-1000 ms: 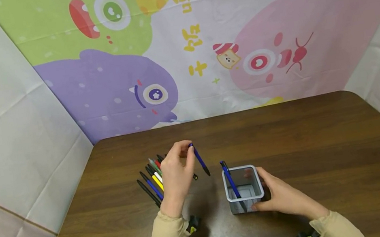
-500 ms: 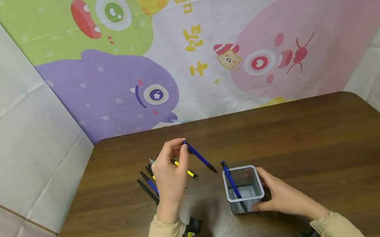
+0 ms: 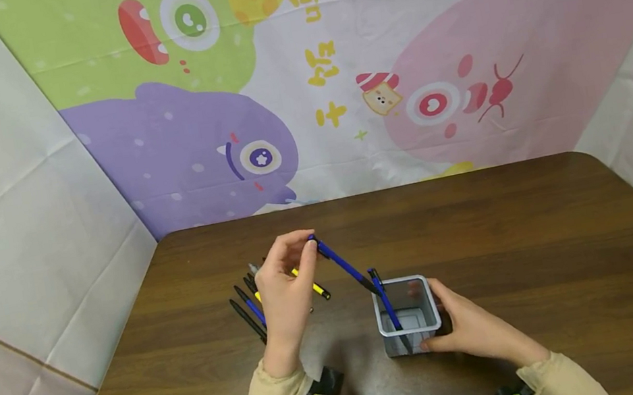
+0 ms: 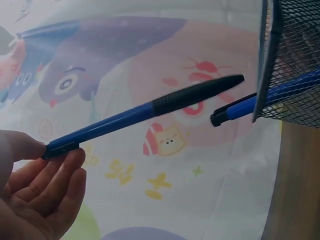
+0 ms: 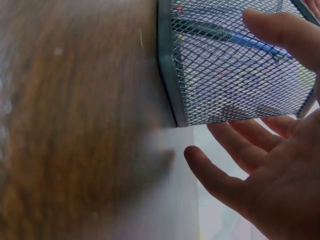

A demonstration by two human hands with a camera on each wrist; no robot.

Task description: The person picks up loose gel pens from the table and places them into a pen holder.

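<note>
Thumb and fingertips of the left hand pinch the end of 1 slim blue pen with a black grip in the head view. It slants down to the right above the brown wood-grain tabletop, its tip at the left edge of a square, open-topped holder of grey metal mesh. Another blue pen leans inside, taking only the left side of the mouth, its top jutting over the rim. The right hand grips the holder from the right, thumb at the front near the base. Bare wood separates the holder from a yellow pen with black ends and a group of loose pens by the left hand; behind, wood runs to the far edge, below a printed cartoon cloth.

In the left wrist view, the thumb presses the clip end against the fingers, which lie bent and close together. A narrow gap shows between black tip and rim.

In the right wrist view, the thumb lies across the mesh wall; the other fingers bend round the adjoining side, slightly spread, 1 standing apart from the mesh. The holder's dark lower edge lies along the tabletop.
</note>
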